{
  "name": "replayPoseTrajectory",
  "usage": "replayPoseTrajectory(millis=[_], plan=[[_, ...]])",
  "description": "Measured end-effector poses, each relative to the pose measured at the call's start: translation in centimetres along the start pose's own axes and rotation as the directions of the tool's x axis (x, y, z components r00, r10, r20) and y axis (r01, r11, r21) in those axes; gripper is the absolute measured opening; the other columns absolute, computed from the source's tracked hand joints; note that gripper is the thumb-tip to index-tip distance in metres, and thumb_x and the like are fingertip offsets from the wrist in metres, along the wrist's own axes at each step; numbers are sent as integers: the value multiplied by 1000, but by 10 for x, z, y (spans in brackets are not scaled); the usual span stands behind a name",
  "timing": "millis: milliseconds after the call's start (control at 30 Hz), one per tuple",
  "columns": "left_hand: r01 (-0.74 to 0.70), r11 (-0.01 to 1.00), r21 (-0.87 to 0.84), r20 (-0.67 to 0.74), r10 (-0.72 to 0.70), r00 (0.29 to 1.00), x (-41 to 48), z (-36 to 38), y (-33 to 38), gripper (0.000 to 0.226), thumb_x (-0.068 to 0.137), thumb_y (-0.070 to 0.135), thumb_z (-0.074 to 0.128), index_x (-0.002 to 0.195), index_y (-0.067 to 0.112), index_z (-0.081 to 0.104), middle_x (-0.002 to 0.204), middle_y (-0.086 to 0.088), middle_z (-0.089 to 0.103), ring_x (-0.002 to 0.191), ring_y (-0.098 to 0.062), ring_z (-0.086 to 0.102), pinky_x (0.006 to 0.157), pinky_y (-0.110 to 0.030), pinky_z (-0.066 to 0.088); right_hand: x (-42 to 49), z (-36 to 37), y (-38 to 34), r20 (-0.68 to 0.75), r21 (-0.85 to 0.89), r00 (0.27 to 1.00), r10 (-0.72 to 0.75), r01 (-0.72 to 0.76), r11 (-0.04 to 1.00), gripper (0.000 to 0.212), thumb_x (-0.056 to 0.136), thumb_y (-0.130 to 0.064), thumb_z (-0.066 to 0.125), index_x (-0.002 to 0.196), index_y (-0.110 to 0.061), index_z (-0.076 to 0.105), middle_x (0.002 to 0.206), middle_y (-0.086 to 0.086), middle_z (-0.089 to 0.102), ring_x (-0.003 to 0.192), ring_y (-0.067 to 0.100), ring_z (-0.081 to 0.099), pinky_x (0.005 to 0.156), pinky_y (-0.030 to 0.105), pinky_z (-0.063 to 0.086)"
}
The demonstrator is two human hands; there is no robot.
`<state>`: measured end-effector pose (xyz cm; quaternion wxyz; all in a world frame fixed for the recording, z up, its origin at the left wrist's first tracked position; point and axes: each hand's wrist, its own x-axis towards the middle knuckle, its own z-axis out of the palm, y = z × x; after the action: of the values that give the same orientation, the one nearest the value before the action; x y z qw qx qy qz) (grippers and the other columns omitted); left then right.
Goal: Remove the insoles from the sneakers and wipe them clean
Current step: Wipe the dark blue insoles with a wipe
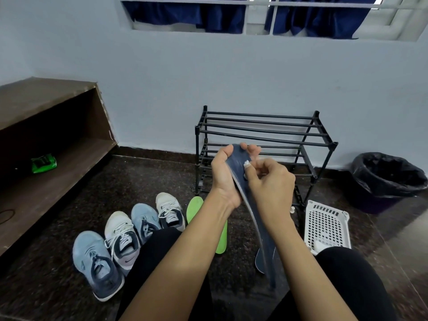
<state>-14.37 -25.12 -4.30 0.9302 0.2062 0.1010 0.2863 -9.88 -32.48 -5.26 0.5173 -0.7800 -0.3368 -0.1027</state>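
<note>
Navy insole (236, 158) stands nearly upright before me, bowed along its length. My left hand (223, 176) grips its upper end, thumb on one edge and fingers curled over the other. My right hand (271, 181) pinches a small white wipe (247, 163) against its face, so both hands meet there. Four sneakers (120, 237) line the floor to my left, with a green insole (196, 208) beside them.

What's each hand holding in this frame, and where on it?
The left hand grips the dark blue insole around its upper end. The right hand pinches a small white wipe against the insole's face.
</note>
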Motion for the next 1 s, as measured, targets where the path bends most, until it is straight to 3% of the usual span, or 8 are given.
replayPoseTrajectory(millis=[133, 233, 400, 500, 700, 833, 900, 1000], plan=[[-39, 999, 9, 17, 39, 999, 4, 1, 0, 28, 95, 31, 36, 84, 11, 53, 84, -7, 63, 110, -24, 54, 96, -33, 45, -3, -2, 2, 21, 16, 999, 45, -46, 999, 12, 84, -26, 66, 77, -16, 69, 67, -5, 66, 67, 19, 63, 70, 34, 50], [-23, 998, 58, 32, 21, 999, 0, 2, -3, 24, 93, 32, 37, 87, 14, 52, 87, -5, 62, 103, -20, 51, 87, -33, 46, -1, 0, 0, -46, 75, 999, 3, 0, 997, 9, 83, -20, 67, 78, -13, 69, 72, -1, 69, 66, 18, 63, 67, 33, 49], [46, 989, 139, -24, -43, 999, -10, 1, -11, 31, 97, 37, 37, 96, 15, 59, 86, -5, 66, 74, -18, 67, 69, -26, 56, 7, 6, -2, -111, 73, 991, -79, 88, 993, 7, 83, -17, 67, 83, -12, 71, 82, -1, 72, 63, 17, 63, 66, 35, 52], [62, 992, 110, -31, -59, 998, -12, 5, -8, 32, 97, 37, 36, 103, 14, 56, 92, -4, 64, 82, -18, 64, 73, -27, 56, 7, 4, -4, -103, 51, 993, -66, 72, 996, 9, 85, -20, 67, 85, -13, 70, 83, -1, 72, 65, 17, 64, 66, 31, 50], [10, 1000, -4, -7, -10, 1000, -2, 3, -3, 28, 97, 32, 36, 86, 12, 53, 92, -6, 62, 117, -24, 54, 100, -34, 44, 2, -4, 3, 14, -16, 998, 67, -66, 998, 15, 83, -25, 65, 74, -13, 67, 66, -3, 65, 68, 24, 63, 69, 38, 50], [-20, 999, 43, -15, 20, 1000, 0, 1, -3, 29, 98, 32, 36, 87, 12, 54, 92, -7, 65, 121, -26, 55, 110, -36, 38, -2, -6, 3, 8, 31, 998, 67, -67, 997, 12, 82, -21, 66, 72, -14, 66, 65, -3, 65, 65, 21, 62, 68, 35, 49], [-1, 999, 54, 3, 1, 1000, -2, 1, -6, 28, 96, 34, 36, 90, 14, 54, 93, -6, 64, 114, -24, 57, 99, -36, 46, 0, -6, 0, -20, 80, 999, 28, -27, 996, 11, 83, -17, 66, 73, -13, 64, 65, -6, 64, 62, 16, 61, 66, 28, 47], [63, 995, 84, -3, -63, 998, -9, 3, -11, 32, 97, 37, 36, 96, 13, 58, 87, -5, 67, 82, -19, 68, 72, -28, 57, 4, -2, -5, -64, 151, 997, -40, 49, 987, 8, 83, -11, 66, 76, -10, 66, 82, -12, 70, 63, 6, 59, 63, 5, 40]])
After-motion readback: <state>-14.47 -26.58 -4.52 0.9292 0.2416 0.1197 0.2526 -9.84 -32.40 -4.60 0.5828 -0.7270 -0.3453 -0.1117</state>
